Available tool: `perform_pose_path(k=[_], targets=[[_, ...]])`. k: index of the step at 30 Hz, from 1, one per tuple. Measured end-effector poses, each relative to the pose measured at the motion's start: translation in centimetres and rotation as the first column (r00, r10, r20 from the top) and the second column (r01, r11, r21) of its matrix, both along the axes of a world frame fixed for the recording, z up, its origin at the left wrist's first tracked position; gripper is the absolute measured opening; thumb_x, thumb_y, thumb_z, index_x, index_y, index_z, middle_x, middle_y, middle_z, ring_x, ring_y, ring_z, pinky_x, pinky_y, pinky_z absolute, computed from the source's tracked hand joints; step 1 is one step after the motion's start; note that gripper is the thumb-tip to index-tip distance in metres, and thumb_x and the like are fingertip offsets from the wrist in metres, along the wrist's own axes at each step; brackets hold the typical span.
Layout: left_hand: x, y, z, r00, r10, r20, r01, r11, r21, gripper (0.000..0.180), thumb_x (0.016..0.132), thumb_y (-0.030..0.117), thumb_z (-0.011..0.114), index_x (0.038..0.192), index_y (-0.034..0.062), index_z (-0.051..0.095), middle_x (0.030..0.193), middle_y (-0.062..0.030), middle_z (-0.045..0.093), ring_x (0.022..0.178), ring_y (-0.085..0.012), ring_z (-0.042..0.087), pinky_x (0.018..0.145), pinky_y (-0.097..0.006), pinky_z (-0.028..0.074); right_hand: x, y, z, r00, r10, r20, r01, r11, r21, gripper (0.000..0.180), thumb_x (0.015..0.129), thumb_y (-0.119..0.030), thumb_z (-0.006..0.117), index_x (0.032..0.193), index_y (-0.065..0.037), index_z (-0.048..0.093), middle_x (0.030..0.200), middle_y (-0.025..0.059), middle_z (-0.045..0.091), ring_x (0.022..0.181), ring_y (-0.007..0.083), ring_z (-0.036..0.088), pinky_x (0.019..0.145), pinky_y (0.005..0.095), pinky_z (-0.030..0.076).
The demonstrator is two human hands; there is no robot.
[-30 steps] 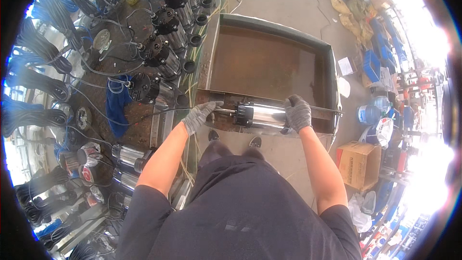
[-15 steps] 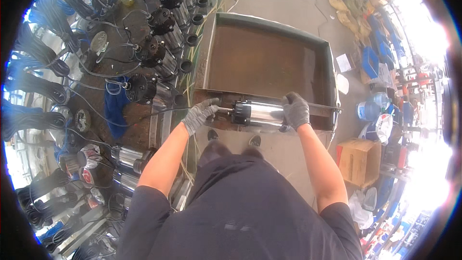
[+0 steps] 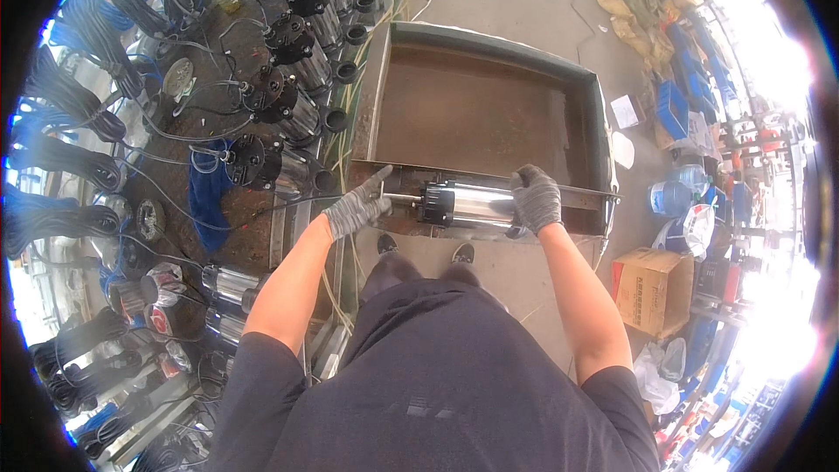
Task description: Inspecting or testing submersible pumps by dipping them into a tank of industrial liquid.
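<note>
A submersible pump (image 3: 476, 204) with a shiny steel body and a black left end lies crosswise over the near end of a shallow metal tank. My right hand (image 3: 537, 199), in a grey glove, is closed around its right end. From the black end a thin light-coloured rod (image 3: 402, 198) sticks out to the left. My gloved left hand (image 3: 358, 207) is at the tip of this rod, fingers stretched and apart, and seems to touch it with its palm side. A dark cable (image 3: 293, 203) runs from the left to behind this hand.
The tank (image 3: 601, 140) holds brownish water and has raised rims. On the left, several similar pumps (image 3: 301, 114) stand in a row with coiled cables (image 3: 65, 153). A blue cloth (image 3: 208, 197) lies nearby. A cardboard box (image 3: 651, 293) and a water jug (image 3: 669, 199) are on the right.
My left hand has opened from its closed grip at the rod and shifted slightly left, its fingers spreading. The right hand and the pump have stayed almost in place.
</note>
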State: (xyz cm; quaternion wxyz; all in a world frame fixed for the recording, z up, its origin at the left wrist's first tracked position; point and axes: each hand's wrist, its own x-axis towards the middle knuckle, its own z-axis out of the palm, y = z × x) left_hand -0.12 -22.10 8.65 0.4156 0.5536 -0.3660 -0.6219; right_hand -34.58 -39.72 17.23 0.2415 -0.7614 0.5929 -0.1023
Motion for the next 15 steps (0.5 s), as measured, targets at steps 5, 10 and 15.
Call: perform_pose_path(k=[5, 10, 15], targets=[[-0.8, -0.8, -0.1, 0.616, -0.219, 0.757, 0.264, 0.962, 0.063, 0.050, 0.100, 0.028, 0.071, 0.143, 0.0077, 0.057, 0.108, 0.0013, 0.074, 0.088, -0.0209, 0.069, 0.081, -0.038, 0.056, 0.1, 0.1, 0.3, 1.000, -0.004, 0.020, 0.004, 1.000, -0.018, 0.024, 0.095, -0.027, 0.064, 0.096, -0.004, 0.072, 0.098, 0.0193, 0.073, 0.096, 0.0385, 0.069, 0.088, 0.0466, 0.053], [-0.6, -0.9, -0.1, 0.967, -0.123, 0.221, 0.106, 0.990, 0.088, 0.058, 0.099, 0.024, 0.071, 0.150, 0.0060, 0.048, 0.103, -0.0034, 0.073, 0.087, -0.0222, 0.067, 0.078, -0.035, 0.055, 0.1, 0.2, 0.6, 1.000, -0.018, -0.009, 0.018, 1.000, -0.021, 0.023, 0.095, -0.026, 0.063, 0.097, -0.004, 0.071, 0.099, 0.0188, 0.073, 0.096, 0.0382, 0.069, 0.088, 0.0467, 0.053], [0.7, -0.3, -0.9, 0.994, -0.039, 0.101, 0.040, 0.999, -0.008, 0.057, 0.100, 0.023, 0.069, 0.149, 0.0061, 0.048, 0.104, -0.0038, 0.072, 0.090, -0.0241, 0.068, 0.076, -0.037, 0.055, 0.1, 0.2, 0.7, 1.000, 0.005, 0.010, -0.005, 1.000, 0.025, 0.022, 0.095, -0.025, 0.063, 0.097, -0.005, 0.071, 0.100, 0.0189, 0.073, 0.097, 0.0386, 0.068, 0.088, 0.0467, 0.053]])
